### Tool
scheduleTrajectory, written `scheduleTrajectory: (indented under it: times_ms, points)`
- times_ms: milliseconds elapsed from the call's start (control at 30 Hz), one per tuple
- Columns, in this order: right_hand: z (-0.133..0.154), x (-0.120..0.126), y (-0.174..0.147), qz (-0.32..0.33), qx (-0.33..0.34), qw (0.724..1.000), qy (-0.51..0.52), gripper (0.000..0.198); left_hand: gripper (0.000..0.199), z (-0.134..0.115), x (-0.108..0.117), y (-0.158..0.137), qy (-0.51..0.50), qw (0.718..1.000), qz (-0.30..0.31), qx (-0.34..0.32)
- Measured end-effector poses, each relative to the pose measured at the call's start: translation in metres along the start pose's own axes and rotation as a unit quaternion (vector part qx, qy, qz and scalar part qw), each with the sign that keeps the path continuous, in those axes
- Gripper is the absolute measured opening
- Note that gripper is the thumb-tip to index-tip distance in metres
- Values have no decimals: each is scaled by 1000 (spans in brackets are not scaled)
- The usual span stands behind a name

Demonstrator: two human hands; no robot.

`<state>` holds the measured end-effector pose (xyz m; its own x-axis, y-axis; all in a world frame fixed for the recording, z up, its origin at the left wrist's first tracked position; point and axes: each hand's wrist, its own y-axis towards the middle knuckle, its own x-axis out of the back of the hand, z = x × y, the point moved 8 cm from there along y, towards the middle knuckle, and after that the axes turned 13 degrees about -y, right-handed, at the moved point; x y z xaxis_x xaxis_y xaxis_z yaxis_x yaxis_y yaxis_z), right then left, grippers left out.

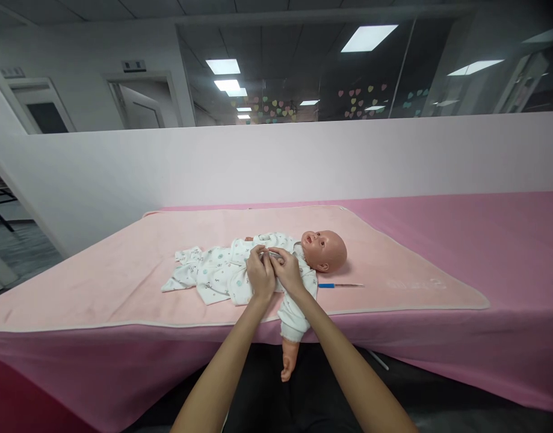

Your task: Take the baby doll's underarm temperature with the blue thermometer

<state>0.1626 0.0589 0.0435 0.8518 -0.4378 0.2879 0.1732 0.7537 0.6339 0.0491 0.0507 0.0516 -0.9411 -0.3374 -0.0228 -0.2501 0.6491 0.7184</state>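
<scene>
A baby doll (325, 250) lies on its back, its head toward the right, in a white garment (226, 270) with small printed figures. Over the doll's chest, my left hand (260, 273) and my right hand (287, 269) meet with fingers curled inward. Something small and pale shows between the fingertips; whether it is a bit of the garment or a separate thing, I cannot tell. One doll arm (289, 358) hangs over the table's front edge, between my forearms. Beside the doll's shoulder lies a thin stick with a blue end (327, 285), resembling a thermometer.
A peach mat (123, 294) with a pale border lies under the doll, on a pink tablecloth (506, 264). Behind the table rises a white low wall (303, 159) with glass above it. The cloth drapes over the front edge near my lap.
</scene>
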Motion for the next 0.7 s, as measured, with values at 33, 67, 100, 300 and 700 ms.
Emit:
scheduleTrajectory:
  times_ms: [33,67,100,300,700]
  points:
    - [0,0,0,-1,4,1000,-7,26,19,0,0,0,5,1000,-3,-3]
    - [1,1,0,-1,9,1000,-11,25,19,-1,1,0,12,1000,-6,-6]
    - [2,1,0,-1,13,1000,-15,25,18,-2,1,0,19,1000,-8,-10]
    - [6,2,-1,-1,26,999,-33,27,15,-9,4,0,70,997,-8,-32]
    - [6,4,-2,-10,18,998,-65,24,10,-10,6,0,74,997,-9,-8]
